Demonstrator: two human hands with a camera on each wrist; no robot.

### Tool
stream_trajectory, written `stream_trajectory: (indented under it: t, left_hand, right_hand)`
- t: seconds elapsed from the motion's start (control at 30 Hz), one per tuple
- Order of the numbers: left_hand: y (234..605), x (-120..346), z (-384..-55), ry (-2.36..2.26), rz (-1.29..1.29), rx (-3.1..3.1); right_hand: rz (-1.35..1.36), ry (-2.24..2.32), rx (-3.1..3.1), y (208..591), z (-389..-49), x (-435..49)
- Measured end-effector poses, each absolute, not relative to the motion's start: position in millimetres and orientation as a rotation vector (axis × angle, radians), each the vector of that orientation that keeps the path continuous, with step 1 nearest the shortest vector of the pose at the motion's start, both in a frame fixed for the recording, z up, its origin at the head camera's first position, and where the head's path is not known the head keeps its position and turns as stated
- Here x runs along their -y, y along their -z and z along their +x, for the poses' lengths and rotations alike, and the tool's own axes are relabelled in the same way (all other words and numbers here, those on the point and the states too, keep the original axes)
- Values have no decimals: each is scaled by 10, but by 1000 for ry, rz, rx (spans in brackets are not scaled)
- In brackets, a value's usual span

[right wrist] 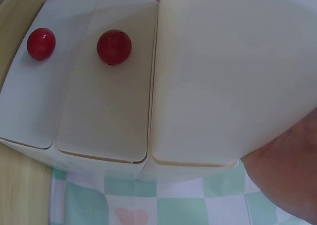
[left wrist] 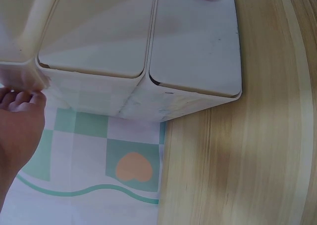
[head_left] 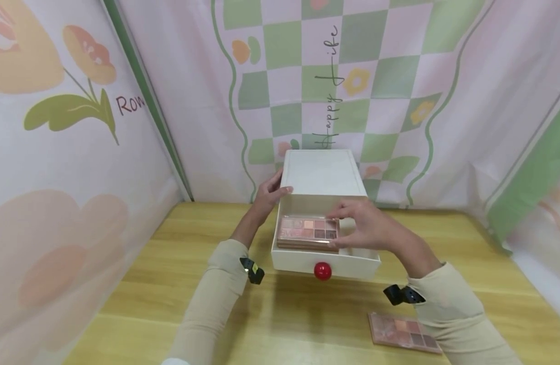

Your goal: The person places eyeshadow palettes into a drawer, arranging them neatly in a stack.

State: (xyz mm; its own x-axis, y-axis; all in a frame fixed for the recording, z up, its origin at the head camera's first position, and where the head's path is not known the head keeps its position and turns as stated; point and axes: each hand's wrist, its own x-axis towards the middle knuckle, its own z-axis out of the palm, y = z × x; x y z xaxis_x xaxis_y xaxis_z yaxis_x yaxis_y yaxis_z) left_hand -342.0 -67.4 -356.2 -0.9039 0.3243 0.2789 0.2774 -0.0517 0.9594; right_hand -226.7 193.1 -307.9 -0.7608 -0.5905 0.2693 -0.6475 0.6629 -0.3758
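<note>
A white drawer cabinet point(head_left: 323, 172) stands on the table with its top drawer point(head_left: 294, 260) pulled out. My left hand point(head_left: 265, 202) holds the cabinet's upper left edge, thumb on top; the left wrist view shows its fingers bent against the side wall. Inside the drawer, at the left, lies an eyeshadow palette point(head_left: 302, 230) with a clear lid and pinkish and brown pans, seemingly stacked on another. My right hand point(head_left: 373, 226) pinches its right end between thumb and fingers. The right wrist view shows only part of that hand beside the drawer; the palette is hidden there.
Another eyeshadow palette point(head_left: 398, 332) lies on the wooden table point(head_left: 307, 324) near the right forearm, partly covered by the sleeve. A red knob point(head_left: 323, 271) sticks out from the drawer front. Two closed drawers point(right wrist: 106, 101) are below. Printed curtains point(head_left: 302, 101) hang behind and at the sides.
</note>
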Motion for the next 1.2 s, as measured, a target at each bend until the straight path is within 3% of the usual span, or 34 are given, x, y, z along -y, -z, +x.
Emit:
stream_trajectory:
  t: [0.83, 1.2]
  left_hand:
    - [3579, 682, -3437, -2156, 702, -2134]
    - [3591, 691, -3454, -2159, 708, -2127]
  right_hand:
    - [944, -801, 2302, 3164, -2059, -2285]
    - [785, -951, 2200, 3448, -1833, -2571]
